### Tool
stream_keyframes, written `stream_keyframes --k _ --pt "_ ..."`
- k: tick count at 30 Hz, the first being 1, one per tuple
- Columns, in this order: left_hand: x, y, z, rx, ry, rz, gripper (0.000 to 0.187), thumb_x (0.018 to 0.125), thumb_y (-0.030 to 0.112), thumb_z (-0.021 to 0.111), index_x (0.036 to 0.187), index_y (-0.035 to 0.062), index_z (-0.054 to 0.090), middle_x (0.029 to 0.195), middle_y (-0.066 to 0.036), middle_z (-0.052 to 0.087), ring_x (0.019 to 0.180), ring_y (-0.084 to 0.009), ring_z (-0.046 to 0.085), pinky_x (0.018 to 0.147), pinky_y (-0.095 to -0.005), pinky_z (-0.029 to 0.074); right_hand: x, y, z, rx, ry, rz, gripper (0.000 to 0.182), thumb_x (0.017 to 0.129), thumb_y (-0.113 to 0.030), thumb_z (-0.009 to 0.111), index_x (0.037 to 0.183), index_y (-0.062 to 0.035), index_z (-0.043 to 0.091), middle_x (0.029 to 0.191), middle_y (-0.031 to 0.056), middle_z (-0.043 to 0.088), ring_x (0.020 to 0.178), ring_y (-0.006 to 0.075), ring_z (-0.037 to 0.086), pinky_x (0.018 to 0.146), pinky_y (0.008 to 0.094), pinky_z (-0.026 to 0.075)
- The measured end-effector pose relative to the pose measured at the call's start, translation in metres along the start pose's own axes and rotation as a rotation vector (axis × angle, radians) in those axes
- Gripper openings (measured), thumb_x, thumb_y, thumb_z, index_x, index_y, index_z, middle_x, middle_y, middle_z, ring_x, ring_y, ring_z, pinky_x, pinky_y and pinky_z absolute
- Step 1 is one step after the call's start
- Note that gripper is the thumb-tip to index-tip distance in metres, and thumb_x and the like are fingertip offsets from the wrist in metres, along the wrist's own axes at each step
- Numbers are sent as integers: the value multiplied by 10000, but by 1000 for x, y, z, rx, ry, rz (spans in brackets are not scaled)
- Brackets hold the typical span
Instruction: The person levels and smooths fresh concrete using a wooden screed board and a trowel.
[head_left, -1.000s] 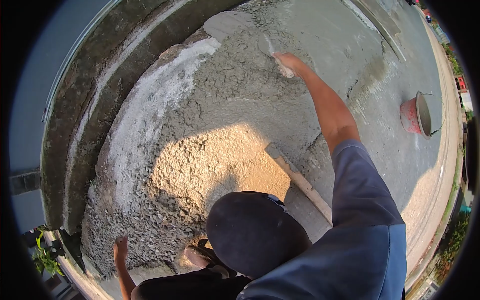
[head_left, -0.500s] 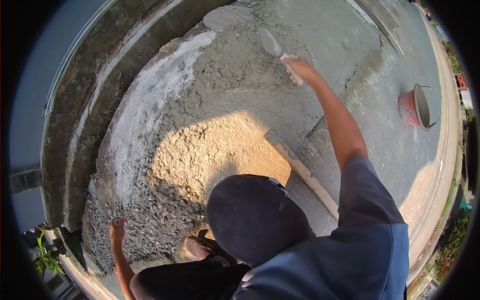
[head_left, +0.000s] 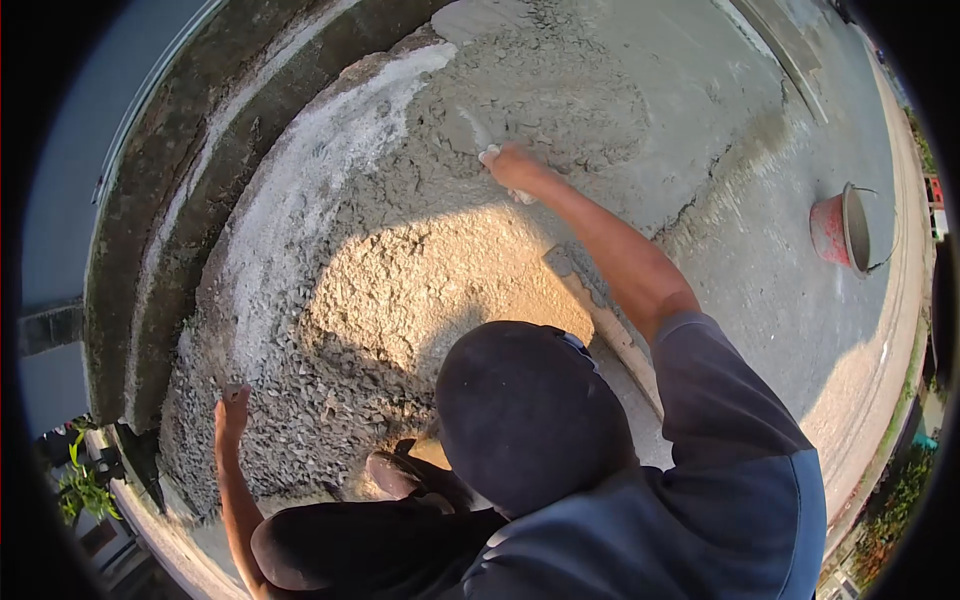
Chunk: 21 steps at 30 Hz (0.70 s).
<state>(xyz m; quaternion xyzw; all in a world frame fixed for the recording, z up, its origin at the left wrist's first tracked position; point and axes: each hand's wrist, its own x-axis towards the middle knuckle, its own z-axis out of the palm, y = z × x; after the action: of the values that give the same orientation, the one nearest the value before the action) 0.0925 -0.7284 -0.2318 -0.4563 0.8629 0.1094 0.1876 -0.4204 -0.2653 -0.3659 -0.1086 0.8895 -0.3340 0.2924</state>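
Observation:
My right hand (head_left: 518,172) grips the handle of a trowel (head_left: 475,126) whose blade, smeared in this view, lies close over the wet, rough concrete (head_left: 540,95). Far to the left, my left hand (head_left: 231,412) is closed at the edge of coarse, gravelly concrete (head_left: 300,430). A small greyish shape shows at its fingertips; I cannot tell what it is. Between the hands, sunlit rough concrete (head_left: 400,285) spreads out, bordered on its right by a long wooden board (head_left: 622,350).
A red bucket (head_left: 828,230) stands on the smooth grey slab (head_left: 760,300) at the right. A mossy concrete curb (head_left: 215,170) runs along the left, with a pale powdery strip (head_left: 300,175) beside it. Another long board (head_left: 780,50) lies at the top right. My shoe (head_left: 395,473) rests near the gravelly edge.
My right hand has swept left and slightly down with the trowel over the rough concrete. My left hand appears a little higher in view. The whole view has shifted slightly.

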Motion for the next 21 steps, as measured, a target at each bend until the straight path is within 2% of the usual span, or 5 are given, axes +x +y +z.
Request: stream_keyframes --k 4,13,18,20,21 --pt "-1 -2 5 -42 12 48 569 933 548 602 1214 59 675 1055 -215 720 1042 -408 670 907 -455 499 -21 -33 26 -55 -197 -125 516 989 -453 565 940 59 611 744 155 644 587 269 661 567 441 545" --pt "-9 -44 12 38 -88 -152 616 934 599 574 1226 64 667 1086 -225 709 1067 -424 652 925 -477 491 39 84 -124 396 290 254 540 983 -495 548 1002 42 601 727 102 562 562 236 574 466 407 487" --pt "-12 -33 11 25 -64 -158 634 936 616 562 1263 80 650 1163 -227 692 1128 -406 641 960 -460 489 79 18 -44 -125 231 71 560 976 -442 569 1083 97 673 907 260 716 798 378 727 693 492 563" --pt "-20 -13 5 39 -57 -164 641 936 616 558 1274 79 645 1184 -227 687 1140 -401 638 963 -454 488 93 -5 -11 -191 144 18 526 963 -416 580 1191 49 670 1101 259 709 1008 395 707 879 453 551" --pt "-21 -10 3 -25 -64 -137 631 938 598 569 1271 67 644 1172 -222 693 1142 -382 643 960 -445 490 88 -21 5 -143 120 13 527 964 -420 572 1164 56 674 1060 263 714 952 413 711 846 468 557"
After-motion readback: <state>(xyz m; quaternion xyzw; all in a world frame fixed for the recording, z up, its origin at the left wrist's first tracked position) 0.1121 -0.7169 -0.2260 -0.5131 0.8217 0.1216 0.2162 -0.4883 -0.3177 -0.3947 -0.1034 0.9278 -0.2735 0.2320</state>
